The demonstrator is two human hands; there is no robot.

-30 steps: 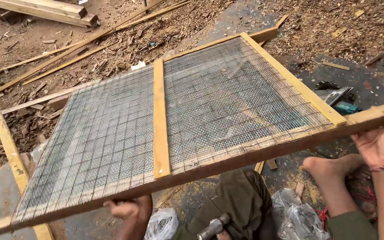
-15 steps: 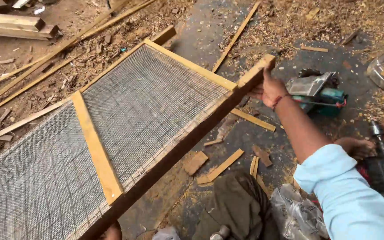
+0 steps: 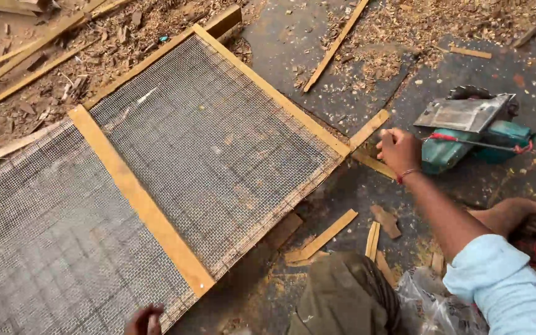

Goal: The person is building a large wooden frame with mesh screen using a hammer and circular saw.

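Lowered since a moment ago, the wooden frame (image 3: 138,186) covered in wire mesh now lies nearly flat on the sawdust-strewn floor (image 3: 367,74). Right hand (image 3: 398,149) curls around the frame's projecting right corner; left hand (image 3: 144,321) grips its near edge. Just right sits a green circular saw (image 3: 473,133). Wood offcuts (image 3: 321,237) lie near.

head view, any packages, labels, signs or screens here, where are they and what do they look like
Clear plastic bag: bottom right, beside the person's knee, crumpled and see-through.
No labels, signs or screens show; the green power saw by the right hand has no readable label.
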